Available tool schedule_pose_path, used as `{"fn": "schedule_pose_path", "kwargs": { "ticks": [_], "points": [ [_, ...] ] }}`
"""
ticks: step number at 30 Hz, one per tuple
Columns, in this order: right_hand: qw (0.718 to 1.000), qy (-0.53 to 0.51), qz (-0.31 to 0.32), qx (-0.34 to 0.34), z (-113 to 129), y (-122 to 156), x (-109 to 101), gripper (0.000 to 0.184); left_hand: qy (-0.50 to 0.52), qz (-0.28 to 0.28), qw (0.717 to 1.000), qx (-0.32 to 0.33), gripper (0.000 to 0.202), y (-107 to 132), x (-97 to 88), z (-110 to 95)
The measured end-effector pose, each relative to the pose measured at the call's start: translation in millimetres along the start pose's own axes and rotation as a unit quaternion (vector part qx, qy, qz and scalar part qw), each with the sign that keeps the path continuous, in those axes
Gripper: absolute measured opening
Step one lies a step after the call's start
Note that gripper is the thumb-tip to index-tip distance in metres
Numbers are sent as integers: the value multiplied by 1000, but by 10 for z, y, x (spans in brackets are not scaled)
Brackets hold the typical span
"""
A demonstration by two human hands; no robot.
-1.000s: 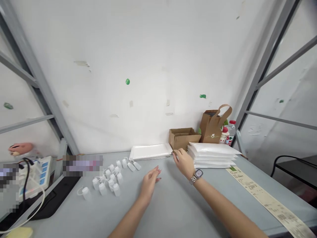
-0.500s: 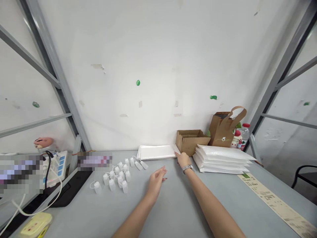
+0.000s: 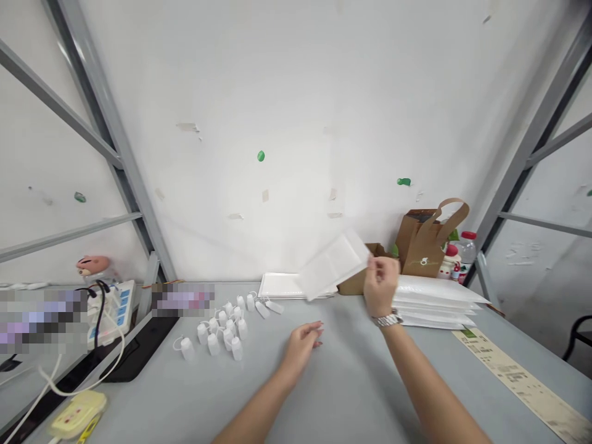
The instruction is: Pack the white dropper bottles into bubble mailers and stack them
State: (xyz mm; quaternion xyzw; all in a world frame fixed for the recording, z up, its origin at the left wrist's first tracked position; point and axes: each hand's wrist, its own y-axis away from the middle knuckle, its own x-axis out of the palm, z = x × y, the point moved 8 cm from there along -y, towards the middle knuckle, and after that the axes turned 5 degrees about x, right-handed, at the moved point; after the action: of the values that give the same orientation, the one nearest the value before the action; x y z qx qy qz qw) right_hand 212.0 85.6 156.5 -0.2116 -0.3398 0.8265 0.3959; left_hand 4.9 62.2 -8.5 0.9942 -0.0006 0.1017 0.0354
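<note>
Right hand (image 3: 381, 287) has risen off the table since the earlier view and now pinches a thin white flat mailer (image 3: 333, 265) by one edge, fingers closed on it. The mailer tilts up and away toward the hand's left, held clear of everything below, as if taken from the flat pile of white mailers (image 3: 296, 285) just under it. Its face is pale, slightly blurred, with a faint rectangular panel. A silver wristwatch (image 3: 387, 320) sits on that wrist. Left hand (image 3: 303, 345) stays open, fingers loose and empty, low over the grey table top (image 3: 259, 401). Further left of it lie small white plastic bottles with tags (image 3: 217, 333). Behind the right hand stands a cardboard box (image 3: 357, 285), with a kraft paper bag (image 3: 419, 250) beyond. To its right are stacked white padded mailers (image 3: 437, 302) and a long printed paper strip (image 3: 522, 385)
</note>
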Motion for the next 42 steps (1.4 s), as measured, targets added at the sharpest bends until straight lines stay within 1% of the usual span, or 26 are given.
{"fn": "schedule_pose_path", "kwargs": {
  "ticks": [1,2,4,5,8,9,10,11,12,13,15,16,17,18,20,22,24,26,28,29,31,32,34,37,39,42],
  "points": [
    [995,-88,-51,-5,88,-87,-215,26,0,-4,1000,4,26,0,-1,3],
    [983,-167,-75,15,127,-167,-386,24,-1,-12,1000,10,24,-1,-15,-1],
    [961,-260,-70,62,190,-283,-641,20,-4,-35,999,24,20,-8,-74,-27],
    [954,-279,-84,68,223,-299,-805,19,-5,-47,998,31,18,-12,-111,-46],
    [951,-257,-153,85,201,-166,-1334,10,5,-68,997,42,16,-23,-190,-104],
    [954,-237,-152,106,143,-81,-1457,9,11,-68,997,43,17,-22,-195,-126],
    [956,-222,-144,131,68,15,-1550,10,18,-66,997,45,19,-17,-189,-152],
    [956,-216,-110,163,-21,113,-1579,13,29,-54,997,43,23,-8,-159,-174],
    [959,-196,-71,190,-101,211,-1572,18,44,-27,998,33,29,7,-100,-183],
    [964,-160,-10,214,-173,306,-1500,23,63,13,998,14,36,31,-14,-181],
    [959,-107,136,225,-261,490,-1206,29,100,124,986,-39,55,124,208,-151],
    [952,-87,200,214,-280,573,-1025,32,110,175,976,-61,63,186,305,-134],
    [947,-69,249,193,-287,641,-838,35,106,209,969,-76,68,239,367,-118],
    [944,-51,281,166,-287,691,-658,38,90,219,968,-80,69,268,385,-100],
    [936,12,335,103,-277,770,-291,41,41,198,977,-66,62,268,340,-81],
    [923,98,372,11,-199,826,45,37,3,152,988,-41,54,226,244,-85],
    [912,162,364,-96,-14,846,307,29,-6,113,993,-31,47,181,156,-82],
    [896,197,355,-180,231,896,553,25,7,86,995,-43,43,149,96,-48],
    [865,201,402,-221,438,1036,857,22,26,73,995,-64,41,137,72,6],
    [842,187,447,-236,527,1154,1029,21,31,65,995,-73,41,136,61,33],
    [780,168,538,-271,644,1446,1365,21,26,53,994,-88,40,142,46,85],
    [764,167,558,-277,664,1553,1508,20,20,52,994,-93,39,146,45,104],
    [742,170,583,-286,654,1731,1750,18,10,59,994,-88,38,145,53,111],
    [731,178,591,-291,600,1893,1968,17,-4,62,996,-63,34,113,41,81],
    [737,184,582,-291,581,1934,2018,18,-14,50,997,-51,31,83,11,70],
    [747,189,565,-294,582,1944,2015,23,-24,35,998,-48,29,52,-22,81]
  ]
}}
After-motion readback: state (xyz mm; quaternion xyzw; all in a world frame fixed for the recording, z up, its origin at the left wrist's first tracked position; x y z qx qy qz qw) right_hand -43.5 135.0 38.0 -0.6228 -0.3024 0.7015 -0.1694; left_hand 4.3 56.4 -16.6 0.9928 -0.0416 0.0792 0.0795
